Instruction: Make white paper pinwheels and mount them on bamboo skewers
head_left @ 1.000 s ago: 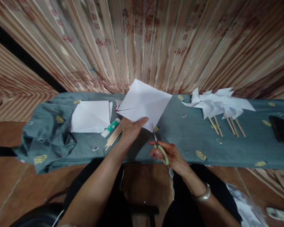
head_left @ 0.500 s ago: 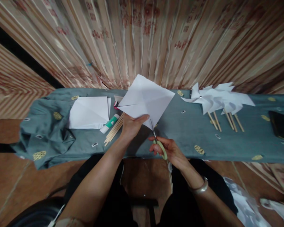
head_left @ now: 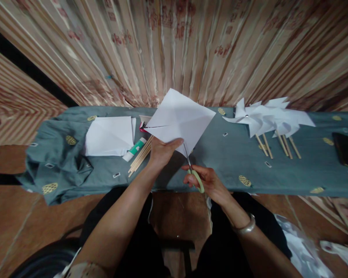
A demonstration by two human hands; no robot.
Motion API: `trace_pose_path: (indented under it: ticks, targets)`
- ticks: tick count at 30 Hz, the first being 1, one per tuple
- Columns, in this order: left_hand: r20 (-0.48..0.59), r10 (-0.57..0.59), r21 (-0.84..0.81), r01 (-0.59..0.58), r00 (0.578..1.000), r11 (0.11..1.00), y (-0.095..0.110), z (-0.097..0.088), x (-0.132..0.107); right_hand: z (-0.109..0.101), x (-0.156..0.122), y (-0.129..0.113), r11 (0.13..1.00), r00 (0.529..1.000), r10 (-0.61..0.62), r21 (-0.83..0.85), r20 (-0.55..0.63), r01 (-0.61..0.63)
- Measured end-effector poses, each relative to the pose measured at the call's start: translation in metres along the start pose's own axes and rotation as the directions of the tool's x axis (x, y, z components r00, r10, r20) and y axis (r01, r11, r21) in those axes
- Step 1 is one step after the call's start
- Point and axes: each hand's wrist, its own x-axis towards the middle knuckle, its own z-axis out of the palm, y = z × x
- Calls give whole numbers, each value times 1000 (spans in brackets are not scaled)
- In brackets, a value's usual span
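Observation:
My left hand [head_left: 164, 150] grips a white square sheet of paper [head_left: 181, 112] near its lower left edge, thumb on top and the other fingers hidden beneath. One slit runs inward from the sheet's left corner. Fingers of my right hand [head_left: 205, 178] are in the pale green handles of a pair of scissors [head_left: 196, 180]. The blades lie at the sheet's bottom corner, pointing up toward its middle. Below the paper's left side are several wooden sticks [head_left: 139, 159] and a green and white glue stick [head_left: 135, 149].
A stack of white paper [head_left: 110, 136] lies left on the cloth-covered table [head_left: 220, 170]. Several paper pinwheels on sticks [head_left: 266, 117] lie to the right, with a dark phone [head_left: 346, 150] beyond. A small red item [head_left: 142, 126] sits by the sheet's left corner. A curtain [head_left: 174, 50] hangs behind.
The view has shifted slightly. Both hands, the sheet and the scissors keep nearly the same positions, with the blades still at the bottom corner.

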Motion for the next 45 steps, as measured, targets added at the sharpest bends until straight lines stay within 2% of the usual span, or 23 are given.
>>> trace_pose_path:
  ticks: [7,30,35,45]
  targets:
    - [8,-12,8,12,1000,1000,1,0,1,1,1,2,1000,1000,-12,-4,-4,12]
    - [-20,-1,36,2,1000,999,-1,-5,2,4,4,2,996,998,64,63,18,-65]
    - [-2,13,-7,-13,1000,1000,0,-5,1,5,4,1,995,997,75,65,19,-76]
    - [19,7,12,-7,1000,1000,4,-7,0,7,4,-1,994,996,83,78,-13,-82]
